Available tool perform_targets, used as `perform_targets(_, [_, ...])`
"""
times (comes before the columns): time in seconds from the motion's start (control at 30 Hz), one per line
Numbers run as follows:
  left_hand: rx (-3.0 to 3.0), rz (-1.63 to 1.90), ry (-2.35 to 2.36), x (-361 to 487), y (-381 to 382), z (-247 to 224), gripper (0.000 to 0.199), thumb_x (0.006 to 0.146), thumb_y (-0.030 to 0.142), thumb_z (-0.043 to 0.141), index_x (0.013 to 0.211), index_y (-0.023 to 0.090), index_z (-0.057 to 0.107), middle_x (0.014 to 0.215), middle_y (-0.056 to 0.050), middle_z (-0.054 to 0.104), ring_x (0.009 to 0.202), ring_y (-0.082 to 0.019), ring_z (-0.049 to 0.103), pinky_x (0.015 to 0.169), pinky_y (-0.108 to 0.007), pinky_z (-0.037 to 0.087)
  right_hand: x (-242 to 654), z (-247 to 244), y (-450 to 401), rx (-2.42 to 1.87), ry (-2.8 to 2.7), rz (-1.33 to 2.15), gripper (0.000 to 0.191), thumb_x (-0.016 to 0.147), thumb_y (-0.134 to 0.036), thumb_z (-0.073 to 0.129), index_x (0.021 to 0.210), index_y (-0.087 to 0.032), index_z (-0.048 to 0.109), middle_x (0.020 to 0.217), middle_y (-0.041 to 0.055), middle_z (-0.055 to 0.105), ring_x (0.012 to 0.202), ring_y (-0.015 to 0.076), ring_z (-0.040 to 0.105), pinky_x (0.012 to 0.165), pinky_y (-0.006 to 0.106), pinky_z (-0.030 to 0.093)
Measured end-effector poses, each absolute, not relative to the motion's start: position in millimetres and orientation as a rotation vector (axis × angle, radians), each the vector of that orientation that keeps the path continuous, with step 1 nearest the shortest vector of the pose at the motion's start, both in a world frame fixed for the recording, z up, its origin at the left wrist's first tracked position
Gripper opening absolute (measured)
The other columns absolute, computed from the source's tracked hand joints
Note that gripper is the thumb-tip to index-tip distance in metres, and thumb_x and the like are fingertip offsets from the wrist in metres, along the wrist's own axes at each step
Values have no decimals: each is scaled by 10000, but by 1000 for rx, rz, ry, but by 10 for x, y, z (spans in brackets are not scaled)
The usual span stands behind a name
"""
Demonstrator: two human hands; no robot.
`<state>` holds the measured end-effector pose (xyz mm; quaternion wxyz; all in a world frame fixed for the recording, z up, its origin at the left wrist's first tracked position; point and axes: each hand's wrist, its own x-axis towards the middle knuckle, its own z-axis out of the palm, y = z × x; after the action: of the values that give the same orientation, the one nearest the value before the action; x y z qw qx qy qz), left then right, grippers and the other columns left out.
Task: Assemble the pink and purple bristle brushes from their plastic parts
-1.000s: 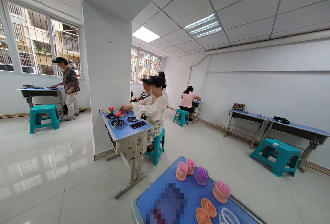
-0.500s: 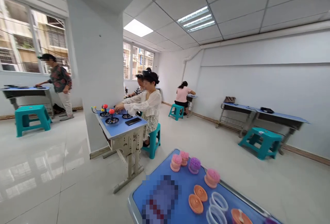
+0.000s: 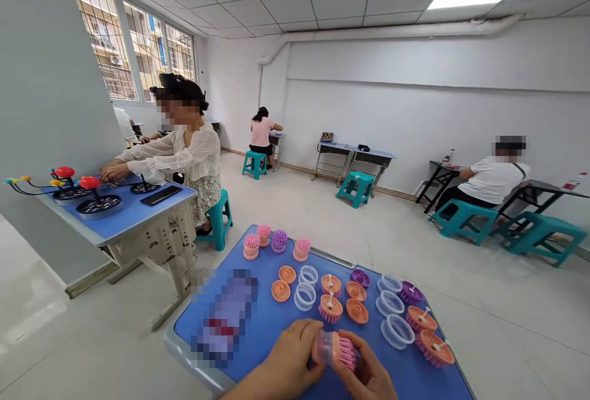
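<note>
Over the near edge of the blue table, my left hand grips the clear and orange end of a pink-bristled round brush. Fingers of my right hand wrap round its bristle side. The brush lies sideways between both hands. Just beyond them are orange bristle heads with white stems, orange discs and clear rings. More clear rings and bristle heads lie at the right. Several finished-looking brushes, pink and purple, stand at the far left corner.
A blurred-out flat item lies at the table's left. Beyond, a person in white sits at another desk with wheel-like models. Other seated people and green stools are farther back.
The view has swung right and down. Both my hands, with the brush between them, have come into view, along with more of the table and its parts.
</note>
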<state>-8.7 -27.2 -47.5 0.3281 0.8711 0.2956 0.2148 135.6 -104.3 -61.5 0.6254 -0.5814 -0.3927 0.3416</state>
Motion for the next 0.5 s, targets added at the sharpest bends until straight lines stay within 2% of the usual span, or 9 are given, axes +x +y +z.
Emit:
perform_targets(0.13, [2429,583,799,-56,-331,-418,469,657,96,552,1107,206,481,1190,-89,508,1092,-241,452,944,-358,398,1348,-647,-1065,-1302,-1008,667,451,619,-538,714,933,-219,656,862,79,664,717,236,638,654,288,537])
perform_targets(0.23, [2521,468,810,-80,-385,-263,451,626,98,569,1059,209,508,1108,-81,532,1003,-255,462,868,-381,423,1357,-677,-1086,-1300,-1068,671,415,628,-514,723,940,-246,670,875,65,657,694,218,633,608,262,531])
perform_targets(0.3, [2539,456,783,-122,-369,-116,416,609,106,581,1009,210,535,1055,-69,564,961,-253,477,840,-382,425,1363,-695,-1097,-1248,-1057,721,491,618,-530,730,1022,-265,643,919,66,654,663,204,626,564,257,519])
perform_targets(0.4, [2437,653,826,-214,-176,141,336,630,123,579,958,198,575,993,-54,608,930,-232,509,845,-355,416,1373,-679,-1113,-1144,-1017,753,615,654,-577,682,1175,-282,545,1090,103,613,630,183,604,510,264,493])
perform_targets(0.47, [2288,778,1009,-272,67,296,273,665,150,574,933,192,604,960,-44,632,917,-230,530,836,-341,418,1385,-622,-1127,-1134,-1019,733,553,712,-555,642,1178,-273,542,1120,114,596,640,178,594,525,271,493])
perform_targets(0.5, [2172,843,1116,-293,207,356,338,641,159,611,977,195,606,996,-35,635,944,-231,536,862,-331,410,1394,-581,-1136,-1152,-1036,731,499,739,-531,626,1155,-263,562,1056,107,619,652,183,593,555,278,501])
